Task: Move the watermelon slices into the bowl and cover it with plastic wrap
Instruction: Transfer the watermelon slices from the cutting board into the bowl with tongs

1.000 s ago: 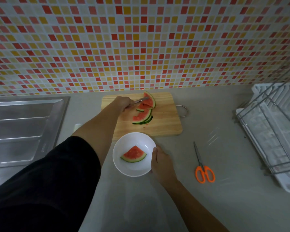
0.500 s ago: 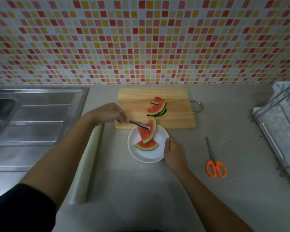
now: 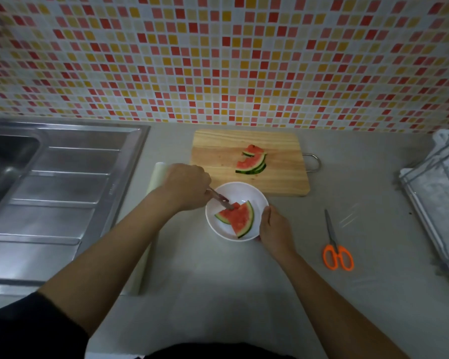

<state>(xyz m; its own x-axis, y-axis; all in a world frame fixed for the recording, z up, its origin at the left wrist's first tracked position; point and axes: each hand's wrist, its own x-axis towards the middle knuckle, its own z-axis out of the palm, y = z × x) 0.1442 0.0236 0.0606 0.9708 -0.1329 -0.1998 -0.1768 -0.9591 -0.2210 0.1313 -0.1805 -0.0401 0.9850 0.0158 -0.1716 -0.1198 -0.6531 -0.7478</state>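
Note:
A white bowl [image 3: 254, 196] sits on the grey counter just in front of a wooden cutting board [image 3: 218, 151]. Two watermelon slices [image 3: 240, 218] lie flat in the bowl. My left hand [image 3: 187, 185] grips metal tongs [image 3: 219, 199] whose tips rest at the slices in the bowl. My right hand [image 3: 274, 226] holds the bowl's right rim. A few more watermelon slices [image 3: 252, 161] are stacked on the board. A roll of plastic wrap [image 3: 147, 229] lies lengthwise left of the bowl, partly hidden under my left forearm.
Orange-handled scissors [image 3: 336, 251] lie on the counter right of the bowl. A steel sink and drainboard [image 3: 49, 193] fill the left side. A white dish rack [image 3: 436, 203] stands at the right edge. A tiled wall [image 3: 218, 60] rises behind the board.
The tongs carried a slice from the board into the bowl; it stood upright half a second ago and now lies flat over the first slice. My right hand kept holding the rim.

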